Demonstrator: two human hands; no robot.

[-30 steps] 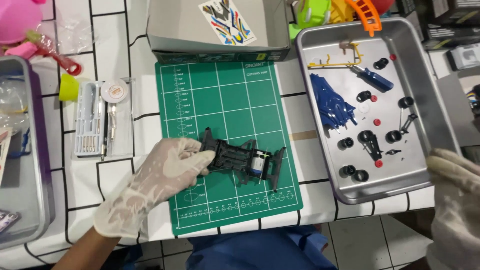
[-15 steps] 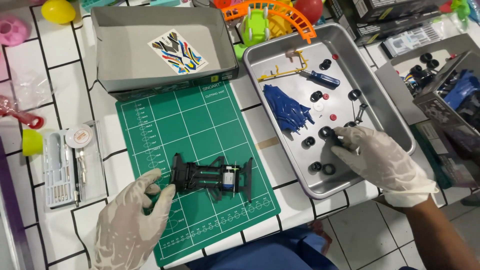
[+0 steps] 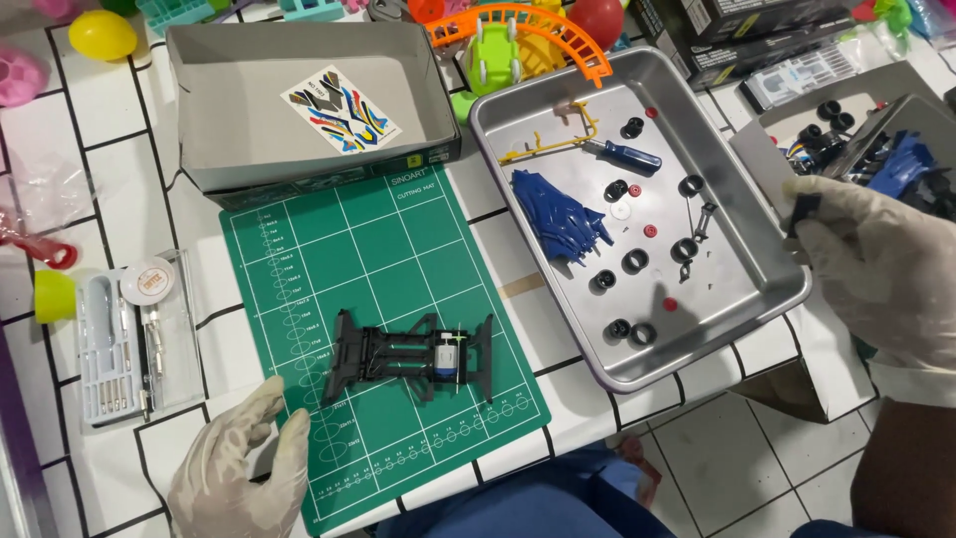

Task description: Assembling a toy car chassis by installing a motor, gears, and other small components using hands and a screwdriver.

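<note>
A black toy-car chassis point(image 3: 408, 357) with a small motor lies on the green cutting mat point(image 3: 368, 249). My gloved left hand point(image 3: 239, 468) rests at the mat's lower left corner, a little apart from the chassis and holding nothing. My gloved right hand point(image 3: 881, 269) hovers just past the right rim of the metal tray point(image 3: 757, 299), its fingertips pinching a small black part point(image 3: 805, 207). In the tray lie a blue body piece point(image 3: 560, 214), a blue-handled screwdriver point(image 3: 622, 154), a yellow sprue point(image 3: 558, 144) and several black wheels and red bits.
A grey box lid point(image 3: 229, 149) holding a coloured sticker sheet point(image 3: 341, 110) sits behind the mat. A clear case of small tools point(image 3: 124, 344) lies to the left. Toys and another box of black and blue parts point(image 3: 876, 139) crowd the back and right. The table edge runs along the bottom.
My left hand let go of the chassis and drew back to the lower left. My right hand reached into the tray, then came out to the right with a small black part.
</note>
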